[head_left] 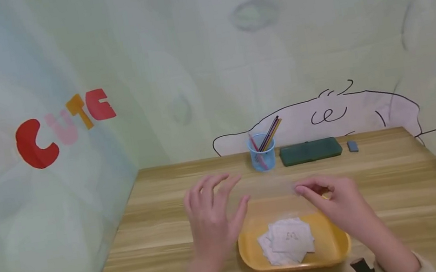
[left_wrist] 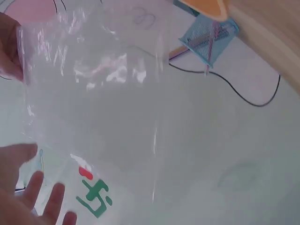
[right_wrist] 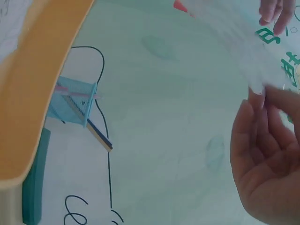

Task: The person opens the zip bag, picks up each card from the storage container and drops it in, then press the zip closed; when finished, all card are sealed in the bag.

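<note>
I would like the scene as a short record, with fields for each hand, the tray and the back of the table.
right hand: pinches the clear plastic
left hand: spread near the clear plastic; contact unclear
yellow tray: on the table; holds overlapping papers
table back, left to right in head view: blue cup with pencils, green case, small blue block

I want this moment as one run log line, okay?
right hand: pinches clear plastic | left hand: spread, gripping nothing | yellow tray: white paper pile inside | blue cup: pencils inside
</note>
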The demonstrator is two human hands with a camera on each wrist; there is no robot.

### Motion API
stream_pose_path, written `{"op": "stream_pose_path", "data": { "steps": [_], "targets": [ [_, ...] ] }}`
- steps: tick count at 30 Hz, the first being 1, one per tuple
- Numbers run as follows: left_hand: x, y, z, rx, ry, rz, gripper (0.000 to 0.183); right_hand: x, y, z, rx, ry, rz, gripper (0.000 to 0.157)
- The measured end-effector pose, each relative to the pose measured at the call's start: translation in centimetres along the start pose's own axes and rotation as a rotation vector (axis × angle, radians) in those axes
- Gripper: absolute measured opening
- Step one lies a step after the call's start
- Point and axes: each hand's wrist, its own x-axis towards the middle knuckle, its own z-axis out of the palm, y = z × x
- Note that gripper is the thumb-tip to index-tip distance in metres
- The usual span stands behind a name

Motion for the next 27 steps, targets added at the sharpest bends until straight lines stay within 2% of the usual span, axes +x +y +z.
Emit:
{"op": "stream_pose_path", "data": {
  "steps": [2, 4, 5, 8, 11, 14, 19, 24, 27],
  "targets": [
    [-0.4, 1.3, 0.4, -0.014, 0.052, 0.012, 0.027, -0.4, -0.3, 0.1, 0.043, 0.083, 0.069, 0.009],
    [-1.0, 2.6, 0.8, -0.069, 0.03, -0.004, 0.023, -0.8, -0.7, 0.2, 0.059, 0.171, 0.11, 0.008],
    [-1.2, 3.3, 1.0, -0.113, -0.006, -0.026, 0.023, -1.0, -0.9, 0.3, 0.061, 0.207, 0.106, 0.008],
    [-1.7, 4.7, 1.5, -0.26, -0.133, -0.146, 0.026, -1.4, -1.4, 0.9, 0.054, 0.27, 0.02, 0.009],
    [-1.6, 5.3, 1.7, -0.38, -0.21, -0.246, 0.03, -1.6, -1.4, 1.9, 0.074, 0.285, -0.083, 0.013],
    [-1.4, 5.5, 1.8, -0.434, -0.235, -0.287, 0.025, -1.9, -1.5, 3.0, 0.116, 0.259, -0.1, 0.016],
    [-1.8, 5.2, 1.9, -0.469, -0.209, -0.354, 0.017, -2.3, -1.9, 4.3, 0.185, 0.177, -0.058, 0.017],
    [-2.0, 4.5, 1.3, -0.583, -0.246, -0.467, 0.016, -2.3, -2.5, 3.9, 0.317, 0.017, 0.044, 0.007],
    [-1.9, 4.3, 0.9, -0.637, -0.254, -0.466, 0.014, -2.4, -3.2, 3.6, 0.362, -0.074, 0.083, 0.005]
  ]
}}
